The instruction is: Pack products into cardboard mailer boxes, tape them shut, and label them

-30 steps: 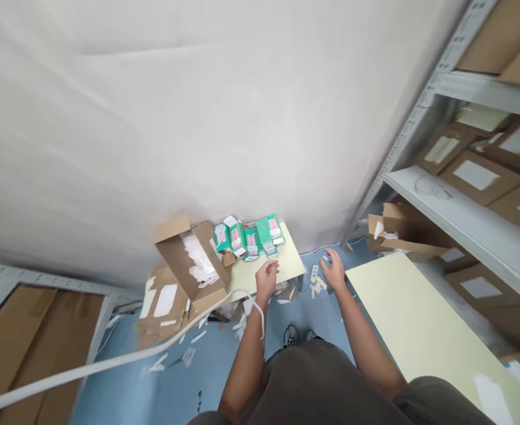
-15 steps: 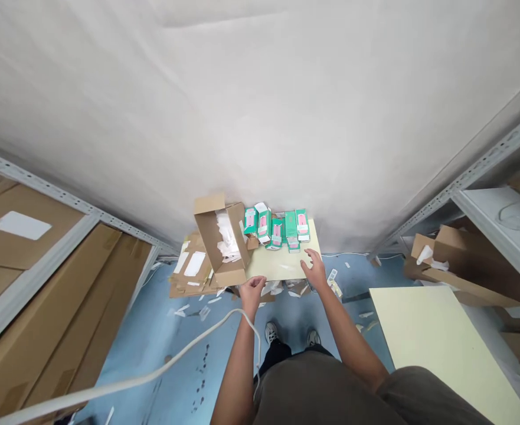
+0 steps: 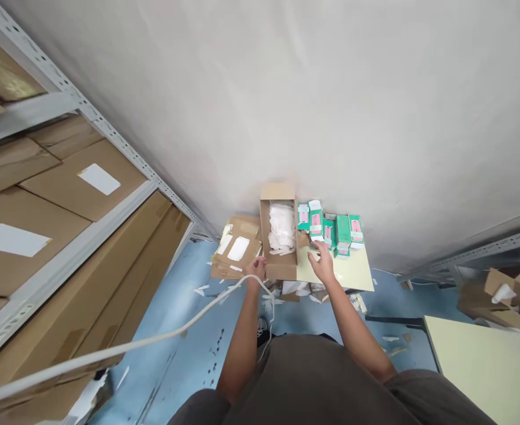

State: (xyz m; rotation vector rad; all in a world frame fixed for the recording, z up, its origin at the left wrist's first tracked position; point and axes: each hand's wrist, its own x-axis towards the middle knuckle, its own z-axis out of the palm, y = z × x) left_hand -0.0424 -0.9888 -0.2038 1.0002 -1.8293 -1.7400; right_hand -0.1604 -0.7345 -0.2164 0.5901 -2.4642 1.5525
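My left hand (image 3: 256, 270) is at the front left corner of an open cardboard box (image 3: 289, 271), its fingers pressed together. Whether it pinches the box edge or something small, I cannot make out. Inside the box lies a pile of white, paper-like pieces (image 3: 281, 227). My right hand (image 3: 323, 264) is over the small cream table (image 3: 357, 273), to the right of the box, fingers apart and holding nothing. Just beyond its fingertips stand several green cartons with pink fronts (image 3: 329, 231), in a row along the back.
Flattened cardboard (image 3: 228, 268) with white labels lies left of the box. A white cable (image 3: 171, 336) crosses low in front of my left forearm. Shelving with big cartons (image 3: 78, 183) stands left. A second cream table (image 3: 476, 360) is at right; paper scraps litter the blue floor.
My view has swung left. Relative to the table, both hands have moved left, the left one to the box's corner and the right one nearer the cartons. The box now appears straighter.
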